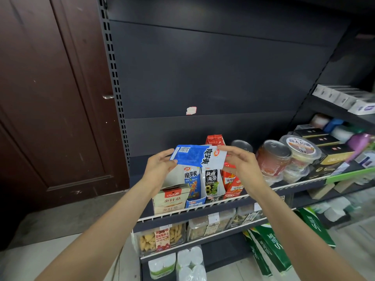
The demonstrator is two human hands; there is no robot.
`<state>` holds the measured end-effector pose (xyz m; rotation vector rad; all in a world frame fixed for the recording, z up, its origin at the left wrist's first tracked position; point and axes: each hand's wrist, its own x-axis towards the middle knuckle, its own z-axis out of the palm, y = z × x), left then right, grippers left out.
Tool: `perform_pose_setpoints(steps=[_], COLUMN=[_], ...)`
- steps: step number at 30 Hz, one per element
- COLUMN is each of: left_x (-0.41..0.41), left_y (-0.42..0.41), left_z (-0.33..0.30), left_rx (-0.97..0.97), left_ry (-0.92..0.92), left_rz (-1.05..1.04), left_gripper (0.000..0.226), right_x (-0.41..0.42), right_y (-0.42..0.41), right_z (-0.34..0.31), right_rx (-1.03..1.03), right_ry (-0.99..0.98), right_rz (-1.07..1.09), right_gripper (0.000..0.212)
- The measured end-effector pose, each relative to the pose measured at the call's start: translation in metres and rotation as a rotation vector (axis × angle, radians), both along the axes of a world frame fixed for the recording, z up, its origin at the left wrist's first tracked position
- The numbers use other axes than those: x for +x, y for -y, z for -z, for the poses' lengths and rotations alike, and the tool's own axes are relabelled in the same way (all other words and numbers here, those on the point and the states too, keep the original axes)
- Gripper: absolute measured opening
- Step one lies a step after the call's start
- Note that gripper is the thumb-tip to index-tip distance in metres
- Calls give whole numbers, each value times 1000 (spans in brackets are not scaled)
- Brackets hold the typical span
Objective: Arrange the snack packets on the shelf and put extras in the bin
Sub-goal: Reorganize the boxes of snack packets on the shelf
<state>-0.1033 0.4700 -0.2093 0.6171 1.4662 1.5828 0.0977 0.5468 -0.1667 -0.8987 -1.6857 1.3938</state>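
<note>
Blue packet held flat above the shelf [203, 206] boxes.
The packet [197, 158] lies crosswise, long axis left-right, directly over the blue box [193, 203]; left hand [160, 166] and right hand [241, 161] pinch opposite ends, equally near.

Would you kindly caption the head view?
Both hands hold a blue-and-white snack packet above shelved display boxes.
</note>
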Motion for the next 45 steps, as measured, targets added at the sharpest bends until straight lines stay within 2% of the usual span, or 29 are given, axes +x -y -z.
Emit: perform_pose_setpoints(steps=[2,4,6,8,9,10,13,15,17,21,28,31,35,37,41,45], left_x=[3,4,4,5,4,3,-2,-4,-7,-16,-29,-31,-31,-30,-30,-31], left_y=[0,-1,-1,-2,-3,-3,5,12,15,13,4,1,2,4,4,2], left_z=[-1,-1,0,3,5,9,20,28,35,40,40,40,43,42,41,42], left_rx=[-29,-47,-58,-95,-127,-163,-216,-225,-258,-357,-448,-460,-456,-451,-452,-455], left_ry=[42,28,17,-5,-90,-249,-782,-1023,-1174,-1347,-1378,-1378,-1365,-1359,-1344,-1330], left_rz=[-6,4,31,67,86,115,250,340,375,356,457,472,454,446,452,462], left_gripper=[30,26,24,24,25,30,68,87,98,107,120,119,115,114,115,116], right_x=[2,3,2,1,0,-1,-2,-2,-3,-15,-51,-66,-83,-88,-90,-92], right_y=[-1,-3,-7,-10,-12,-14,-22,-27,-30,-32,-54,-64,-68,-66,-65,-65], right_z=[-2,-1,1,2,2,2,5,11,16,26,52,70,91,99,109,108], right_rx=[58,205,340,384,402,422,518,552,552,565,632,635,587,633,779,784], right_ry=[56,174,272,280,290,319,454,499,513,526,702,768,722,739,789,845], right_rz=[-32,-21,50,113,138,161,192,172,133,18,-247,-207,-53,7,-10,-32], right_gripper=[33,31,21,8,7,9,12,15,17,17,20,20,15,15,21,24])
